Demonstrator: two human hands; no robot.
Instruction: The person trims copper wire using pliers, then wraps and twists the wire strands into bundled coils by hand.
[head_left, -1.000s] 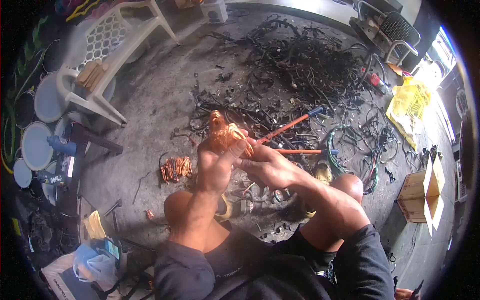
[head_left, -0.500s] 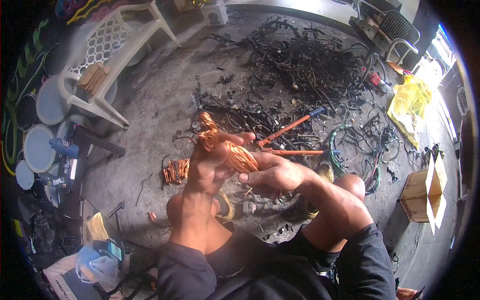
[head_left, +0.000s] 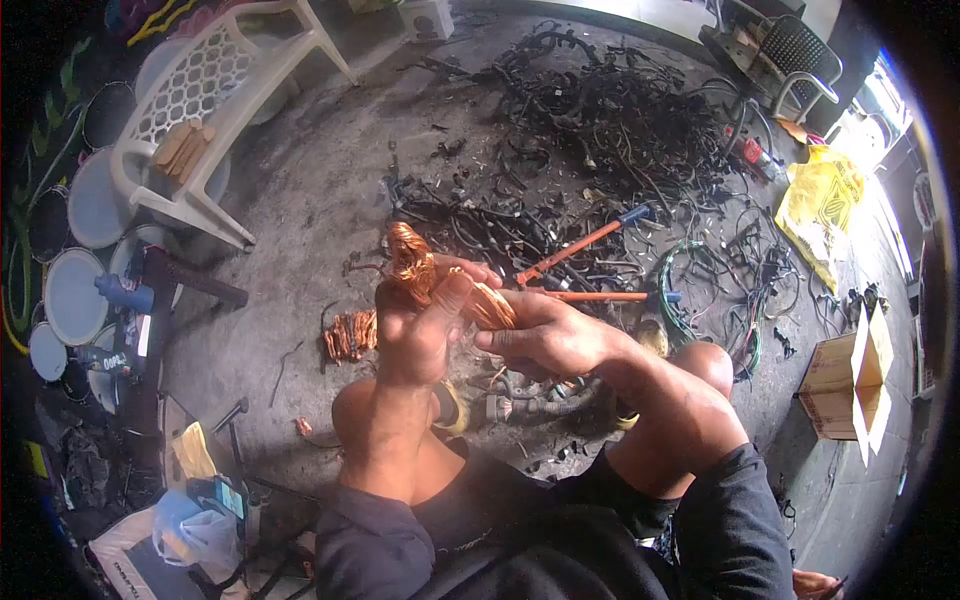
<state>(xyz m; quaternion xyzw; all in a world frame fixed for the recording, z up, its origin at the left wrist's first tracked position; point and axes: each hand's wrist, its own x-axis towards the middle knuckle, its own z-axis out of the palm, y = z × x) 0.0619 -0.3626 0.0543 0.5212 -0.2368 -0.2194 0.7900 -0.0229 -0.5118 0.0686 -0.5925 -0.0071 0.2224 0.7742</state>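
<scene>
A bundle of bare copper wire (head_left: 410,262) is held up between my two hands, above the floor. My left hand (head_left: 425,330) is closed round its middle, the thumb lying across the strands. My right hand (head_left: 545,330) pinches the bundle's other end, with thumb and fingers pressed on the wire. Loops of copper stick out past my left fingers. On the floor just left of my left wrist lies another bundle of copper wire (head_left: 350,337). Beyond my right hand rest long-handled cutters (head_left: 575,252) with orange handles and blue ends.
A heap of black cables (head_left: 620,120) spreads across the floor ahead. Green wires (head_left: 685,300) lie at the right, near a yellow bag (head_left: 822,205) and a cardboard box (head_left: 840,385). A white plastic bench (head_left: 205,90) stands at the left.
My left thumb has come over the copper wire and my left fingers have curled in more tightly. My right hand stays on its end, shifted only slightly.
</scene>
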